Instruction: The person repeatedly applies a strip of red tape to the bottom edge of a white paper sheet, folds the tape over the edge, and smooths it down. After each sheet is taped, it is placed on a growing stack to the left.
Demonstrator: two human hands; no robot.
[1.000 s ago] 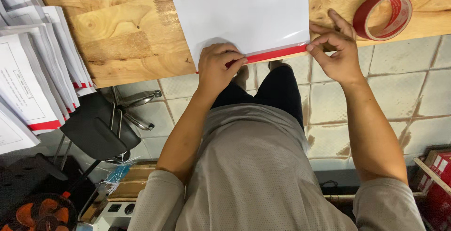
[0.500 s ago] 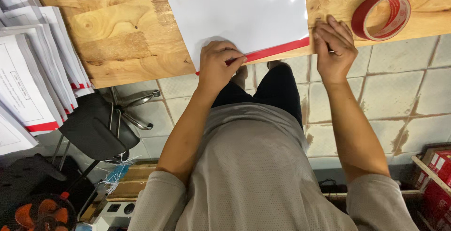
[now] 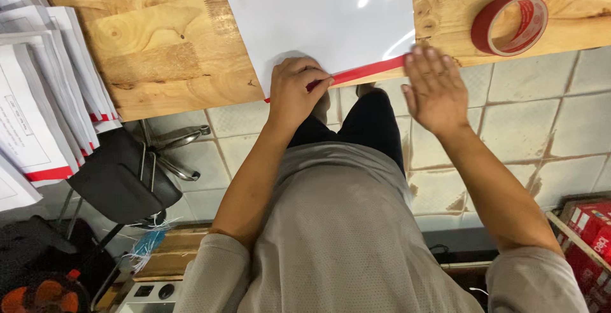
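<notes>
Now my right hand has let go of the tape end and lies flat and open at the table's near edge, while my left hand keeps fingertips pressed on the red tape along the sheet's near edge, so I judge the strip stuck down.

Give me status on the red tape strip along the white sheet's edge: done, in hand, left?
Done: a red tape strip lies along the near edge of the glossy white sheet on the wooden table.

In hand: the left hand presses the strip near its left end; the right hand lies flat at its right end.

Left: whether the strip is fully stuck down cannot be told. The red tape roll sits apart, untouched.
</notes>
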